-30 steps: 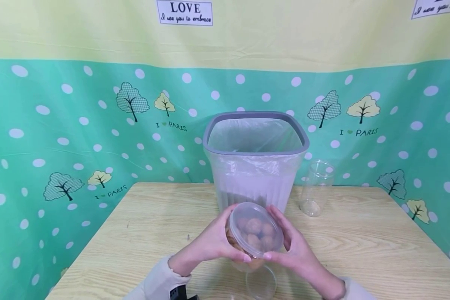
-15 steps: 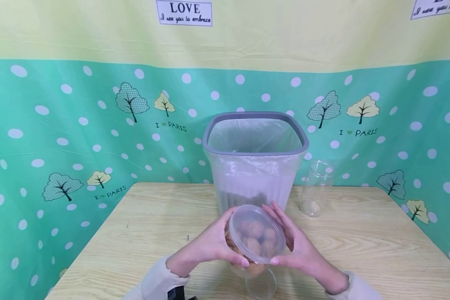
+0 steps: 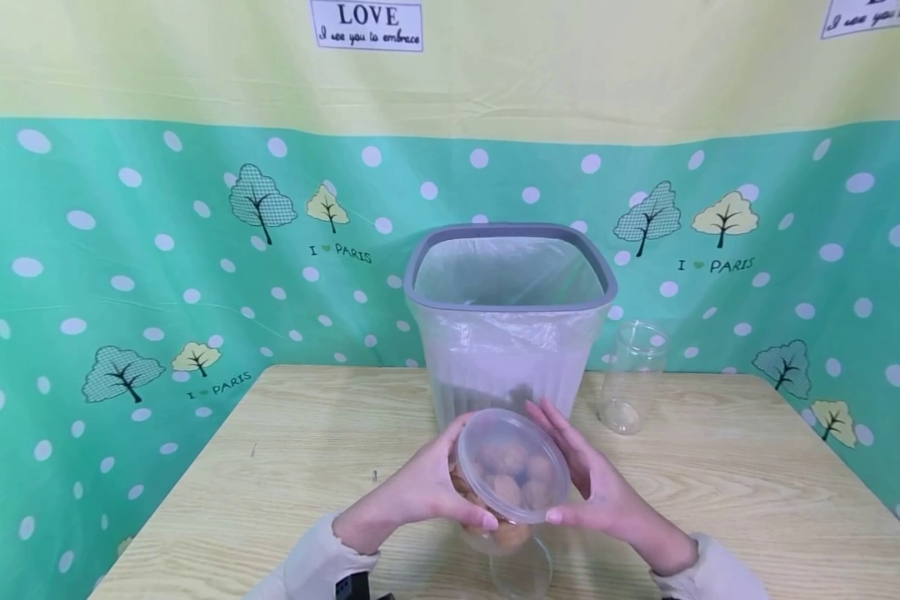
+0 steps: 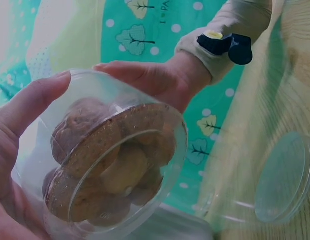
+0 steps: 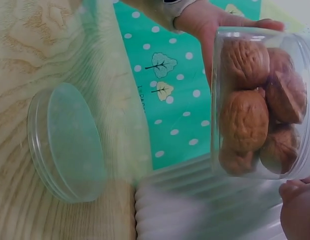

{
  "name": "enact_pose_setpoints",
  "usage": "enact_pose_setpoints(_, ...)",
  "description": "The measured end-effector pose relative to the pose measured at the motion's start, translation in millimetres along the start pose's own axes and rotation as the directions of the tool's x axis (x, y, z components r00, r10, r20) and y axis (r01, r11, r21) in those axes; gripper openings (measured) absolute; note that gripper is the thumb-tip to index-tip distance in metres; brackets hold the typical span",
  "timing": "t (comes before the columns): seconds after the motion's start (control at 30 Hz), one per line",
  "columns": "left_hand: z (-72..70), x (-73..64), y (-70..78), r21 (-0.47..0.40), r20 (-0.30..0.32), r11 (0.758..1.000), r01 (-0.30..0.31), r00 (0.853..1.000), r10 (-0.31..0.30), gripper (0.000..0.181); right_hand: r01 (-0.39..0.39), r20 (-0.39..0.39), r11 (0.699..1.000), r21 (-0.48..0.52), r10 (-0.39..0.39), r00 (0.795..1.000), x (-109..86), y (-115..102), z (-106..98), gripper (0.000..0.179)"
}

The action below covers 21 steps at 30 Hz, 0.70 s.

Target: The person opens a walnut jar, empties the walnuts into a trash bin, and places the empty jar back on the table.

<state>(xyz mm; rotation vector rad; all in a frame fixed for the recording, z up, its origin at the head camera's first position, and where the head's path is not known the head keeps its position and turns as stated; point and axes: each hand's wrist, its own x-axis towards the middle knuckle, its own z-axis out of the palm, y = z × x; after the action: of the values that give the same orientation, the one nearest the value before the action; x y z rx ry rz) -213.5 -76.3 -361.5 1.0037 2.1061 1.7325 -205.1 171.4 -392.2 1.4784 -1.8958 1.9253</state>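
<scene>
A clear jar (image 3: 489, 540) with several walnuts (image 5: 245, 120) inside is tilted above the table, in front of the bin. My left hand (image 3: 420, 492) grips its left side, the thumb across the front. On top sits a round translucent lid (image 3: 506, 433). My right hand (image 3: 596, 492) spans the right side of this lid, with its thumb at the near rim and its fingers at the far side. The left wrist view shows the jar's base and the walnuts (image 4: 120, 160) through it.
A round clear piece with a thick rim (image 5: 75, 145) stands on the wooden table (image 3: 307, 442) below the jar. Behind is a grey-rimmed bin (image 3: 510, 350) lined with a plastic bag. An upright clear glass jar (image 3: 633, 379) stands right of it. A patterned cloth (image 3: 195, 208) hangs at the back.
My right hand has shifted slightly right and its thumb has slid rightward along the lid's near rim. The jar has turned and tilted a little; my left hand keeps its grip.
</scene>
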Motion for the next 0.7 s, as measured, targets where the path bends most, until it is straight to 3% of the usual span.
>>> enact_pose_setpoints(0.2,0.6,1.5,0.2,0.062,-0.071,0.998,-0.008,0.997,0.013,0.104,-0.048,-0.161,0.997,-0.062,0.038,0.986,-1.9,-1.9,8.8,0.094)
enact_pose_setpoints(0.33,0.9,2.1,-0.4,0.103,-0.103,0.995,-0.005,0.995,0.015,0.105,-0.132,-0.29,0.988,-0.084,0.103,0.951,-2.2,-9.5,21.9,0.09)
enact_pose_setpoints(0.4,1.1,2.1,-0.7,0.13,-0.117,0.992,0.004,0.993,0.011,0.107,-0.219,-0.363,0.971,-0.091,0.173,0.916,-1.6,-15.0,29.9,0.09)
enact_pose_setpoints(0.57,2.3,2.0,-1.0,0.186,-0.16,0.982,0.023,0.987,0.007,0.11,-0.436,-0.505,0.895,-0.09,0.336,0.795,0.1,-24.6,46.7,0.09)
enact_pose_setpoints(0.7,3.3,2.0,-2.7,0.228,-0.197,0.973,0.039,0.98,0.007,0.112,-0.483,-0.544,0.874,-0.055,0.379,0.749,1.2,-25.8,52.2,0.086)
